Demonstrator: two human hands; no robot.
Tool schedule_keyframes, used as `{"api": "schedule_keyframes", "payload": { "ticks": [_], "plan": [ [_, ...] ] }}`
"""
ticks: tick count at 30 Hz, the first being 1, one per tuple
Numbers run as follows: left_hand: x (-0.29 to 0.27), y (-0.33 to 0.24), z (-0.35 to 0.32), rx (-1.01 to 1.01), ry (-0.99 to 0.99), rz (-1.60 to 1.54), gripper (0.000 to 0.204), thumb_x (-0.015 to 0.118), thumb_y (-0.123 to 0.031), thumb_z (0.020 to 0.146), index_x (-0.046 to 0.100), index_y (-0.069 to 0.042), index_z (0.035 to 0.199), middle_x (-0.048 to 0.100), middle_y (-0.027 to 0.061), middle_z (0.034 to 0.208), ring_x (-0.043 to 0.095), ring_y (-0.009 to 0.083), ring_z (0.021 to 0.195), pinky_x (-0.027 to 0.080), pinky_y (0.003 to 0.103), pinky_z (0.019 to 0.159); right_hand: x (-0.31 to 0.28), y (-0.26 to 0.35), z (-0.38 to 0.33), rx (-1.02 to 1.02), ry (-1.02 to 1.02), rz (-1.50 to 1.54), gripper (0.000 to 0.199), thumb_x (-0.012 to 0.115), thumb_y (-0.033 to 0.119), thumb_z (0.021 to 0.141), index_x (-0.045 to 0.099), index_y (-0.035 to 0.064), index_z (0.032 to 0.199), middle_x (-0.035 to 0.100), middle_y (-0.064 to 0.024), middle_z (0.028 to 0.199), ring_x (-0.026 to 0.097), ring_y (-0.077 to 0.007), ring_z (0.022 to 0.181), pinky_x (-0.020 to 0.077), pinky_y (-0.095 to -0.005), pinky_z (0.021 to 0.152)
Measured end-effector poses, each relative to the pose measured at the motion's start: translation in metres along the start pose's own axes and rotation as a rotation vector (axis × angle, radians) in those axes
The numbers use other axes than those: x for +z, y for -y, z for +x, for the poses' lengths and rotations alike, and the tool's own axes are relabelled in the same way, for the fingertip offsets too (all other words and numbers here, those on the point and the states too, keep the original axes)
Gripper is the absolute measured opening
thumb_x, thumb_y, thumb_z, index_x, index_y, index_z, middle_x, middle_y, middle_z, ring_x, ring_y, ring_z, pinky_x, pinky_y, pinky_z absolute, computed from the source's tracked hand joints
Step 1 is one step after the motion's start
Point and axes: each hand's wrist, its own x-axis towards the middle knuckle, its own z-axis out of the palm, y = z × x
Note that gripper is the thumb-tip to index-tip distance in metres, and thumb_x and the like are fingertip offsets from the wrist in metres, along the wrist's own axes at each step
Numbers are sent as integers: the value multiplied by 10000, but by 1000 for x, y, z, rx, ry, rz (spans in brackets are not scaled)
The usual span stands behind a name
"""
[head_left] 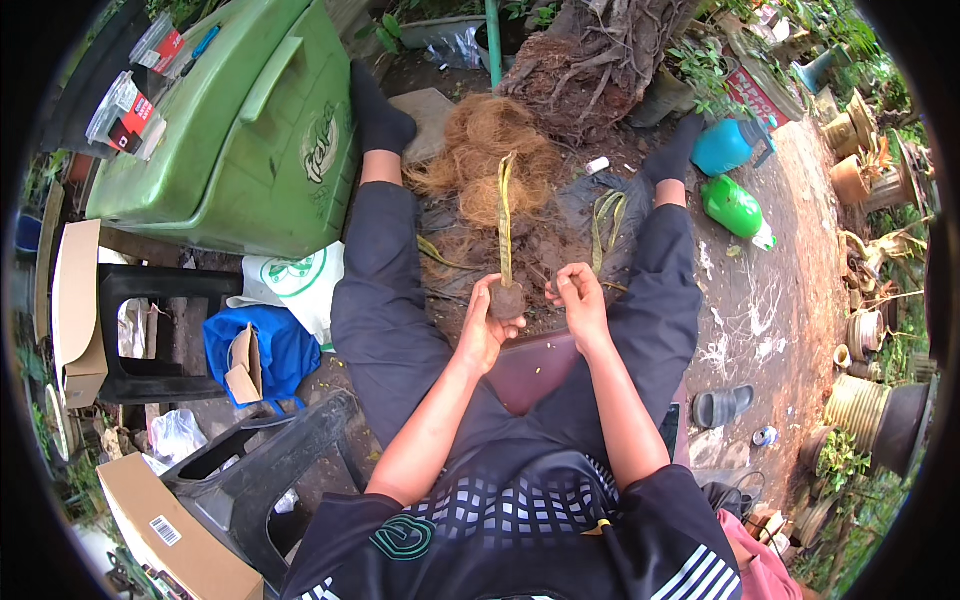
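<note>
My left hand [482,338] cradles a round ball of dark soil [507,301], its fingers curled round the side and underneath. From the top of the ball a long yellow-green, banded leaf [505,225] stands upright. Just to the right, my right hand [583,308] is closed in a pinch, apart from the ball; what lies between its fingertips is too small to make out. Beyond both hands, loose brown soil [550,245] is heaped on a black plastic sheet [632,200]. Behind it sits a tangle of brown coconut fibre [500,150]. More striped leaves [605,225] lie at the right.
A large green cooler box [240,130] stands at the left, above black plastic stools [260,480] and a blue bag [262,350]. Blue [727,147] and green bottles [735,207] are on the right, with a grey slipper [723,406]. A gnarled trunk [590,70] rises behind.
</note>
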Motion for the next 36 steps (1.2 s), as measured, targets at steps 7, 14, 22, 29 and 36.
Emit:
{"api": "schedule_keyframes", "payload": {
  "ticks": [7,14,22,29,36],
  "plan": [
    [3,10,5,44,-58,91,328,448,-356,1034,367,-179,1299,585,85,1166,677,243,922,559,305,696,12,-16,-34,45,42,52,203,496,11,946,461,68,1138,569,-7,863,517,-56,712,434,-206,621],
    [-4,11,4,25,-55,179,433,383,-426,1040,337,-160,1378,577,94,1194,697,239,812,573,276,611,7,-37,-21,-32,-32,101,135,447,1,929,565,52,973,560,0,850,498,-44,701,415,-205,602],
    [-5,17,6,7,-106,252,510,324,-487,1040,329,-129,1403,603,97,1179,686,212,854,552,300,666,14,-53,-17,66,7,37,196,452,20,948,605,34,1070,599,-14,936,560,-81,773,466,-236,683],
    [-14,33,5,166,-175,598,518,271,-485,1055,352,-83,1372,453,69,1277,398,155,1238,327,332,1052,14,-52,-19,-28,61,-33,360,496,240,1014,555,9,1283,592,-108,1131,561,-199,1103,432,-312,940],
    [-15,45,0,201,-159,652,568,244,-507,1049,266,-75,1416,368,96,1361,335,187,1293,248,343,1102,22,-51,-29,-234,112,-175,915,643,644,822,387,17,1437,475,-127,1260,454,-234,1232,359,-354,1041]
  ]
}}
